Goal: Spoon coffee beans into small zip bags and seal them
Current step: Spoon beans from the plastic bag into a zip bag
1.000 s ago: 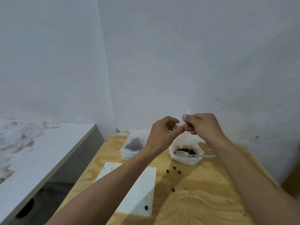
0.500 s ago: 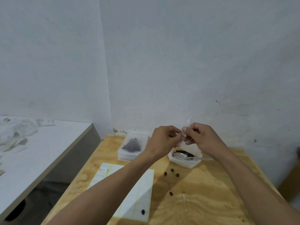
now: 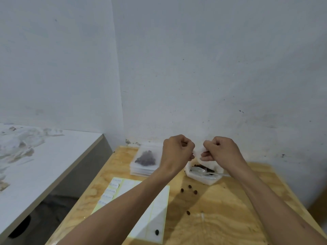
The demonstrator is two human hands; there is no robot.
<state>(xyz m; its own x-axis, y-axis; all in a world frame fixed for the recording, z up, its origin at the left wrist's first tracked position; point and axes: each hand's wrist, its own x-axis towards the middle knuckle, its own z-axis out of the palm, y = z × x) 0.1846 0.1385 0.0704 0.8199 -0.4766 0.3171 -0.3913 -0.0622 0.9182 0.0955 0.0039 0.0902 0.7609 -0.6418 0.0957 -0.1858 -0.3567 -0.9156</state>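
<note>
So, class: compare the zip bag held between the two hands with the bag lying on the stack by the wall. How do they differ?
The held zip bag is up in the air, pinched by the left hand and right hand; the stacked bag lies flat on the stack of bags. The stacked bag shows a dark heap of beans; no beans show in the held bag. Both are small, clear plastic.

Bag stack [image 3: 145,162] left of tub [image 3: 203,175] (spoon [image 3: 200,170] inside); label sheet [image 3: 141,209] before stack.
</note>
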